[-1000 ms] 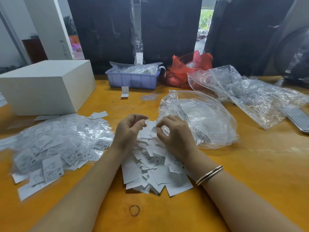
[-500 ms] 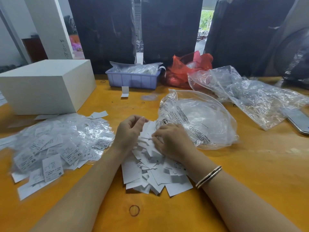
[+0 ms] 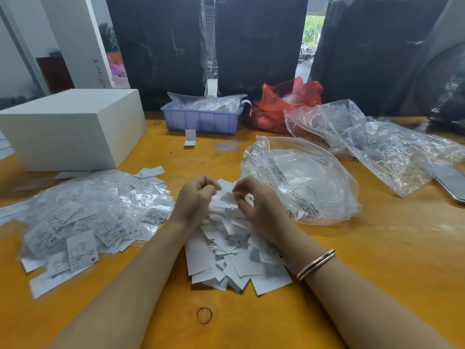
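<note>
A loose heap of white paper size labels (image 3: 236, 258) lies on the orange table (image 3: 377, 260) in front of me. My left hand (image 3: 195, 197) has its fingers curled round a small stack of these labels at the heap's far end. My right hand (image 3: 256, 205) pinches a label with thumb and fingertips just right of the left hand. A bangle sits on my right wrist. To the left spreads a wide pile of labels sealed in small clear bags (image 3: 83, 217). An open clear zip bag (image 3: 299, 182) lies just right of my hands.
A white box (image 3: 73, 129) stands at the back left. A lilac plastic tray (image 3: 201, 119) holding bagged items and a red plastic bag (image 3: 286, 104) sit at the back. Crumpled clear bags (image 3: 377, 142) and a phone (image 3: 450, 182) lie right. A rubber band (image 3: 204, 315) lies near me.
My right hand has lifted off the heap and risen with a label pinched, back up beside my left hand. The left hand has stayed about where it was.
</note>
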A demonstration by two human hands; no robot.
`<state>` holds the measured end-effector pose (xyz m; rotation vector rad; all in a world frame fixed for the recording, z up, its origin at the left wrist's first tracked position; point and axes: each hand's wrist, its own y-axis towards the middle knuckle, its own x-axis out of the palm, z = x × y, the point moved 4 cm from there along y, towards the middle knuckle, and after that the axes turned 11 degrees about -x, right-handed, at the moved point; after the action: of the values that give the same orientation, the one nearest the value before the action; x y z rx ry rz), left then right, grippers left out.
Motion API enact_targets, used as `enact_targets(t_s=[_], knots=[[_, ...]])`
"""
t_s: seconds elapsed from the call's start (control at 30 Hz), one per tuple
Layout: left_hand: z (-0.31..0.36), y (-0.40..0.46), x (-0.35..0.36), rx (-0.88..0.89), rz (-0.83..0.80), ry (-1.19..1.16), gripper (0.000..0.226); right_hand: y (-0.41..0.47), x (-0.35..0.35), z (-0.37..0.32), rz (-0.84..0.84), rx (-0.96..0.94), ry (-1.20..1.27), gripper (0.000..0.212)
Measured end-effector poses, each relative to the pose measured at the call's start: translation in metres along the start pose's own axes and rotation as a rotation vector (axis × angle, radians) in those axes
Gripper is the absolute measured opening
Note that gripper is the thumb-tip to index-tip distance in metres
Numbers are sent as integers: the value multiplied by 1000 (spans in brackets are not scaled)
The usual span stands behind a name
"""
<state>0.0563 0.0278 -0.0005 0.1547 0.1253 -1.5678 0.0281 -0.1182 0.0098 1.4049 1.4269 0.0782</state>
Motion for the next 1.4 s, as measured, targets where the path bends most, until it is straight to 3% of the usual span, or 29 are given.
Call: enact_targets(t_s=[0.1,0.23,0.3,0.5,0.6,0.73,0.8,0.97,1.17,1.4], knots=[[1,0,4,66,-28,4,21,2,-3,6,37,96,198,10],[2,1,1,75,14,-40,19,-1,0,10,-186,138,317,11],[2,2,-3,40,57,-103,18,-3,0,13,-200,194,380,13],[6,0,-7,-29,28,-247,10,-3,-12,23,199,357,979,14],[6,-1,-5,-26,-23,-209,5,-1,-17,21,251,296,898,13],[6,-5,0,-105,-254,-373,8,-2,-18,18,201,211,793,27],[7,-6,1,-108,-311,-374,8,-1,-17,16,185,184,758,22],[6,-6,3,-59,-289,-264,16,-2,-15,22,232,296,835,11],[7,-4,3,69,-216,-216,16,-1,-19,23,367,305,912,28],[7,-4,4,114,-211,-114,13,1,-20,15,314,253,810,26]])
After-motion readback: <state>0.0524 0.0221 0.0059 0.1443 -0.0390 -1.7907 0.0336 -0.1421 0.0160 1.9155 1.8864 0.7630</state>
